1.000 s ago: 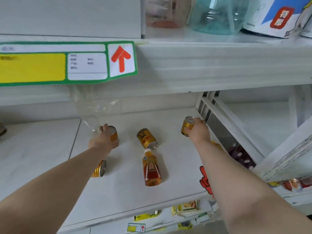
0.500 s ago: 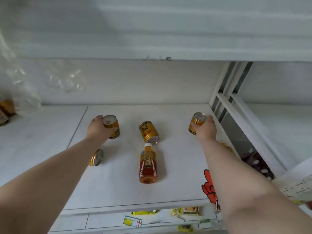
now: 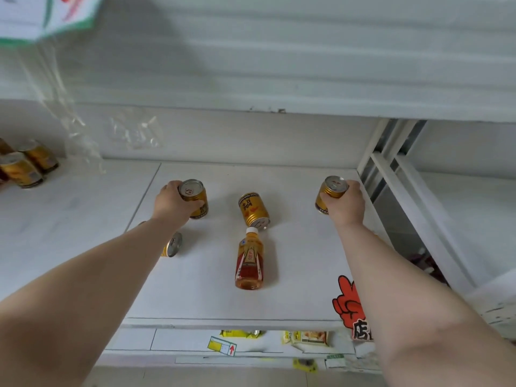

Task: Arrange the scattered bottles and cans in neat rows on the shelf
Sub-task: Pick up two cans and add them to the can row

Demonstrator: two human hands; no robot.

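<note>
On the white shelf (image 3: 212, 297) my left hand (image 3: 171, 203) grips a gold can (image 3: 196, 196) standing upright at the left. My right hand (image 3: 346, 203) grips a second gold can (image 3: 331, 191), upright near the shelf's right edge. Between them a third gold can (image 3: 253, 210) lies on its side. Just in front of that can a tea bottle (image 3: 250, 263) with a white cap lies flat, cap pointing to the back. Another gold can (image 3: 173, 245) lies on its side under my left forearm, partly hidden.
Several gold cans (image 3: 26, 166) stand at the far left of the shelf. Clear plastic wrap (image 3: 69, 129) hangs at the back left. White upright bars (image 3: 382, 169) bound the shelf on the right. A red hand sticker (image 3: 350, 305) sits at the front right edge; snack packets (image 3: 305, 337) lie below.
The view has tilted down and drawn closer. Both cans now stand upright in my hands; the left one has shifted slightly. The lying can and bottle have not moved.
</note>
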